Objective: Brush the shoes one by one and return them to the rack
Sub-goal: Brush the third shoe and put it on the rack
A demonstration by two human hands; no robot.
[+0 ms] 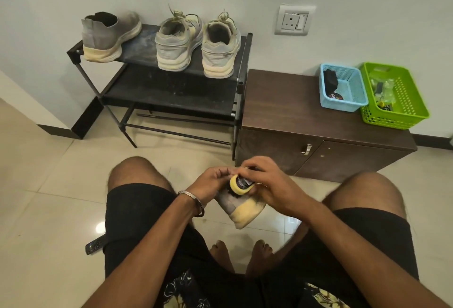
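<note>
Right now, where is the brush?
Low centre in the head view: the brush is in the right hand, against the shoe gripped by the left hand.

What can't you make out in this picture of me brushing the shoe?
Head view only:
- The shoe in hand: its front is covered by both hands.
- The brush: the right hand hides much of it.
- Label in the blue basket: too small.
- Green basket contents: too small.
</note>
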